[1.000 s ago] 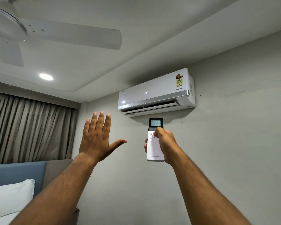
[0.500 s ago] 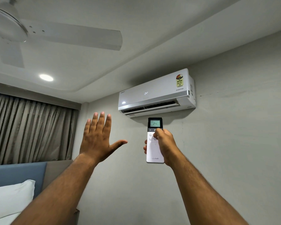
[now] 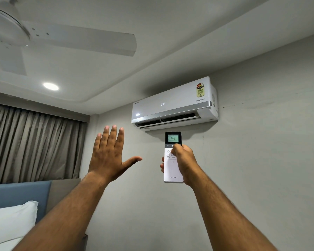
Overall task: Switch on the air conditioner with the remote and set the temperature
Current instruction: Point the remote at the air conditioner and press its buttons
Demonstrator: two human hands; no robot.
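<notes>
Your right hand [image 3: 184,160] holds the remote [image 3: 173,157] upright, raised in front of the wall and just below the air conditioner [image 3: 174,103]. Your fingers [image 3: 162,164] wrap round the back of the white body, their tips showing at its left edge, and your thumb lies across the front, its tip on the dark strip of buttons right under the screen. The remote's small green screen reads 24, and the lettering near its lower end reads LLOYD.

The air conditioner is mounted high on the wall [image 3: 261,160], close under the ceiling. Its front panel shows a lit 24, and the flap along its underside stands open, with a dark slot behind it. A coloured label sits at the upper right of the panel, above the word INVERTER.

Your left hand [image 3: 109,156] is raised to the left of the remote and apart from it, holding nothing; its back faces you, the four fingers straight and close together, pointing up, and the thumb spread out toward the remote.

A ceiling fan [image 3: 43,37] hangs at the upper left, with a round ceiling light [image 3: 50,86] lit beneath it. Grey curtains [image 3: 34,145] cover the left side, and below them you can see a blue headboard [image 3: 20,194] and a white pillow [image 3: 11,220]
</notes>
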